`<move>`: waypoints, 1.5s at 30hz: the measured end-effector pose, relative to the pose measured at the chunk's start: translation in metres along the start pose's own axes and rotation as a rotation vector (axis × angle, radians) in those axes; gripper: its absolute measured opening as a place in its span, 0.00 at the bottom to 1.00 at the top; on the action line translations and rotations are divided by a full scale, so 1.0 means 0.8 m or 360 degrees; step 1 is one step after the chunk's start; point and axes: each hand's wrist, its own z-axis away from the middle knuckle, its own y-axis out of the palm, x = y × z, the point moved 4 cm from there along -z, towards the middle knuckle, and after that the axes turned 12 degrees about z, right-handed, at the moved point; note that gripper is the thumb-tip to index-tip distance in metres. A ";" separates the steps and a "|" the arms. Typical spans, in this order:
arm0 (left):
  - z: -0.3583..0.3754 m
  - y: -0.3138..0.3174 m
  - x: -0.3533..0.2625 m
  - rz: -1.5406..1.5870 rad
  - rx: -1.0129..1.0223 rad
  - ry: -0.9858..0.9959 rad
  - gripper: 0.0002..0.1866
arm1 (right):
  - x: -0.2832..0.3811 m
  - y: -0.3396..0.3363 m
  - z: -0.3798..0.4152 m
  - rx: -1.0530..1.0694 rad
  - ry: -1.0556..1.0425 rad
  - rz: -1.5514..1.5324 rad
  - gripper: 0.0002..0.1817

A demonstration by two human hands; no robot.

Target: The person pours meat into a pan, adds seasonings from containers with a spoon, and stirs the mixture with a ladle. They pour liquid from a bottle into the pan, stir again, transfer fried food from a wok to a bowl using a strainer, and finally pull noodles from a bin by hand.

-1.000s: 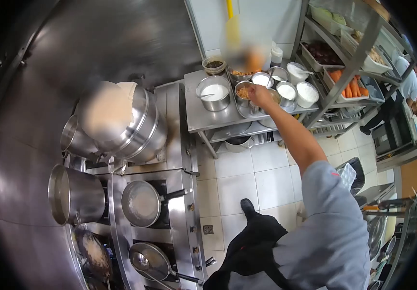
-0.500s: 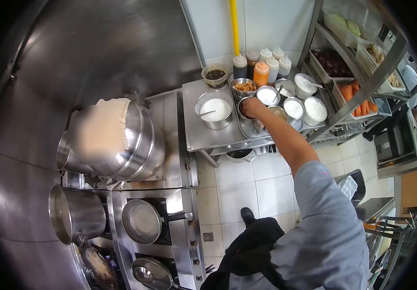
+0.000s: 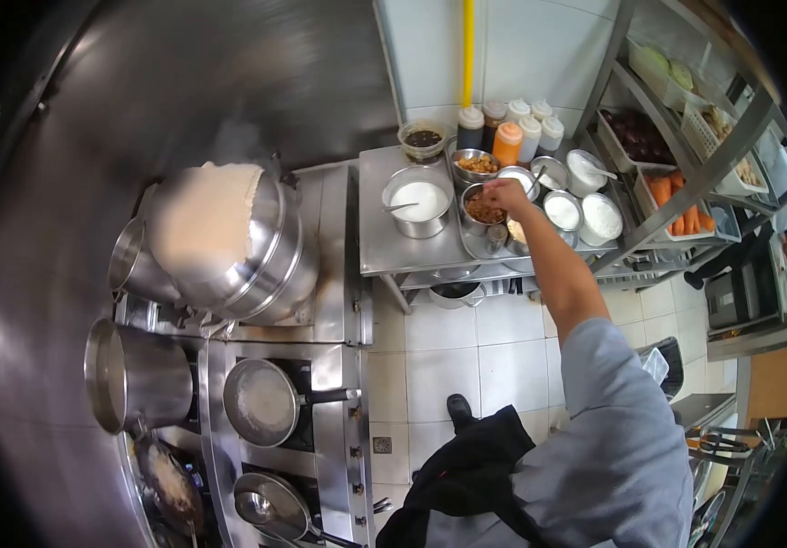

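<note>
My right hand [image 3: 506, 194] is over the right rim of a metal bowl of brown bits [image 3: 483, 206], its fingers pinched together; what they hold is too small to make out. Just behind is a bowl of golden-brown pieces [image 3: 477, 163]. To the right of the hand are a container of white powder [image 3: 561, 212] and a bowl with a spoon [image 3: 550, 173]. A pot of white liquid [image 3: 419, 201] with a ladle stands to the left. My left hand is out of view.
Squeeze bottles [image 3: 507, 143] and a bowl of dark sauce [image 3: 424, 140] line the back of the steel table [image 3: 377, 247]. Shelves with carrots [image 3: 676, 201] rise at right. Pots, a pan [image 3: 263, 403] and a cloth-topped steamer [image 3: 270, 247] occupy the stove at left. Another person is partly visible far right.
My right hand has lifted out of the bowl of brown bits and moved to its right rim, uncovering the contents. The camera view has shifted slightly.
</note>
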 end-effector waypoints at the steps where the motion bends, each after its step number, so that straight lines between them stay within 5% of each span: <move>1: 0.000 -0.006 -0.009 0.0242 -0.0033 -0.0060 0.21 | -0.007 0.000 0.006 0.0012 0.0116 -0.0505 0.08; 2: 0.001 -0.014 -0.024 0.0565 -0.0072 -0.0131 0.22 | -0.001 0.003 0.005 0.0054 0.0146 -0.0786 0.10; 5: 0.032 -0.032 -0.069 0.1728 -0.0183 -0.0414 0.27 | 0.055 -0.027 0.023 0.0421 0.1012 -0.2292 0.18; 6: 0.059 -0.045 -0.094 0.1839 -0.0237 -0.0496 0.30 | 0.087 -0.034 0.010 0.0660 0.0363 -0.2415 0.19; 8: 0.071 -0.047 -0.089 0.1863 -0.0213 -0.0638 0.17 | 0.175 -0.059 0.036 0.0505 0.0778 -0.2178 0.20; 9: 0.072 -0.045 -0.080 0.1840 -0.0221 -0.0627 0.11 | 0.240 -0.067 0.047 0.0631 0.0716 -0.2188 0.19; 14: 0.083 -0.066 -0.050 0.1703 -0.0227 -0.0468 0.14 | 0.573 -0.094 0.153 0.1310 0.0359 -0.2502 0.18; 17: 0.085 -0.057 -0.011 0.1620 -0.0203 -0.0433 0.23 | 0.770 -0.082 0.226 0.1694 0.0314 -0.2371 0.19; 19: 0.088 -0.058 0.007 0.0950 -0.0554 -0.0032 0.31 | 0.885 -0.059 0.264 0.1770 0.0121 -0.2198 0.16; 22: 0.102 -0.072 0.011 0.1057 -0.0415 -0.0115 0.33 | 1.037 0.031 0.320 0.1806 -0.0186 -0.2228 0.16; 25: 0.119 -0.087 0.020 0.1068 -0.0369 -0.0066 0.33 | 1.148 0.050 0.353 0.0943 -0.1242 -0.0730 0.21; 33: 0.148 -0.100 0.066 0.1146 -0.0360 -0.0041 0.33 | 1.208 0.020 0.360 0.0957 -0.0701 -0.0711 0.17; 36: 0.135 -0.073 0.085 0.1147 -0.0381 -0.0012 0.34 | 1.199 0.016 0.372 0.0909 -0.0758 -0.0566 0.14; 38: 0.120 -0.054 0.092 0.0981 -0.0656 0.0275 0.34 | 1.189 0.003 0.390 0.0468 -0.1266 -0.0762 0.10; 39: 0.111 -0.051 0.093 0.0986 -0.0651 0.0283 0.34 | 1.183 0.002 0.386 0.0465 -0.1261 -0.0754 0.10; 41: 0.084 -0.027 0.103 0.1793 -0.0158 -0.0059 0.34 | 1.166 0.008 0.375 0.0716 -0.1039 -0.0759 0.14; 42: 0.076 -0.025 0.107 0.1791 -0.0149 -0.0057 0.34 | 1.153 0.005 0.377 0.0719 -0.1031 -0.0755 0.14; 44: 0.059 -0.009 0.114 0.2507 0.0231 -0.0189 0.33 | 1.103 0.000 0.381 0.0615 -0.0471 -0.1172 0.18; 45: 0.049 -0.002 0.120 0.2503 0.0236 -0.0189 0.33 | 1.076 -0.009 0.390 0.0282 -0.0499 -0.1238 0.18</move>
